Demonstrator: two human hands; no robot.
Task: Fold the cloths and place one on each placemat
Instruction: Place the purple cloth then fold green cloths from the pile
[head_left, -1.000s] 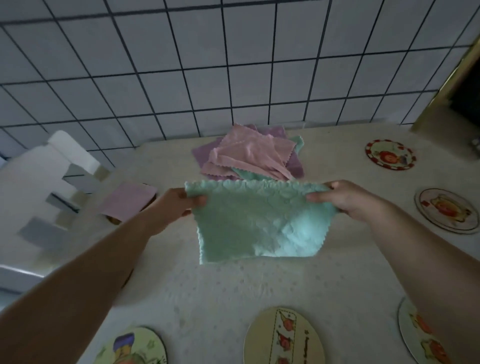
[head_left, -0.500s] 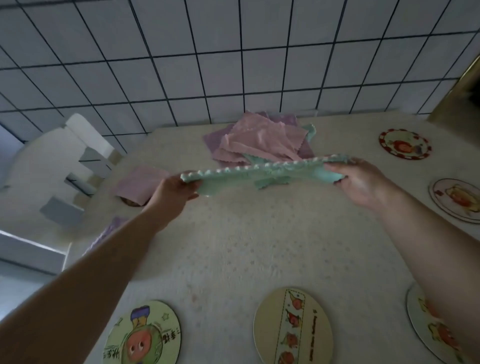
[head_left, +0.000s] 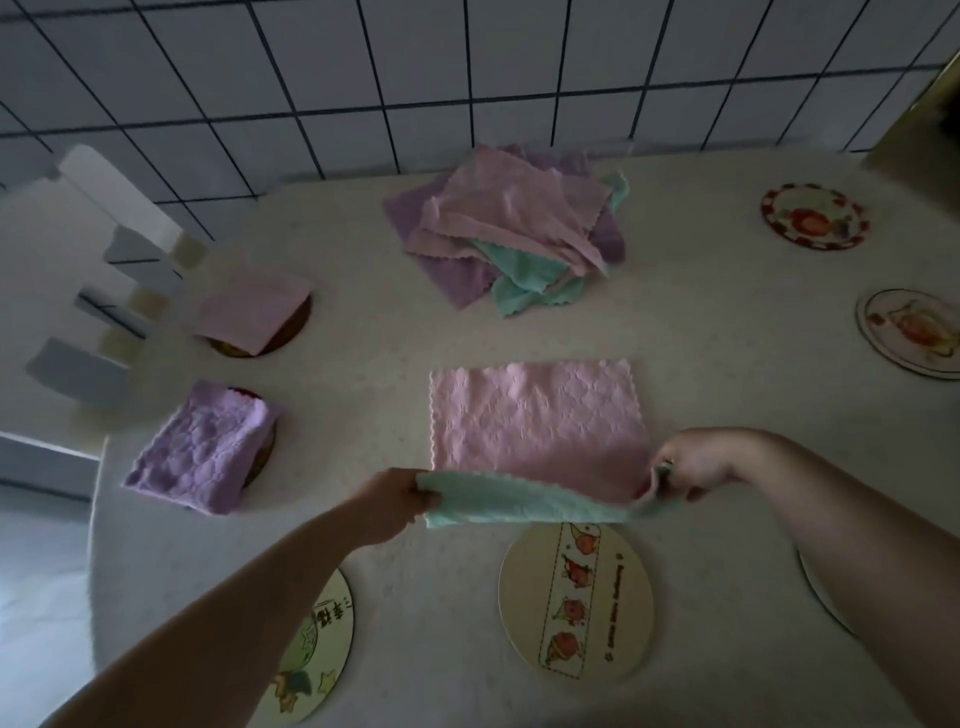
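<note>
A cloth (head_left: 535, 421), pink on top and green underneath, lies spread on the table's middle. My left hand (head_left: 400, 499) and my right hand (head_left: 691, 467) each pinch a near corner and hold the near edge lifted, so the green side shows. A pile of loose pink, purple and green cloths (head_left: 509, 228) sits at the back. At the left, a folded pink cloth (head_left: 249, 312) and a folded purple cloth (head_left: 200, 447) each cover a placemat. Bare round placemats lie near centre (head_left: 576, 597), near left (head_left: 311, 649), right (head_left: 909, 332) and far right (head_left: 813, 215).
A white chair (head_left: 104, 249) stands off the table's left edge. A tiled wall (head_left: 467, 67) rises behind the table. Another placemat (head_left: 826, 592) is mostly hidden under my right forearm.
The cloth, held up in the air before, now lies on the table pink side up. Both hands have come down and toward me, still gripping its near edge.
</note>
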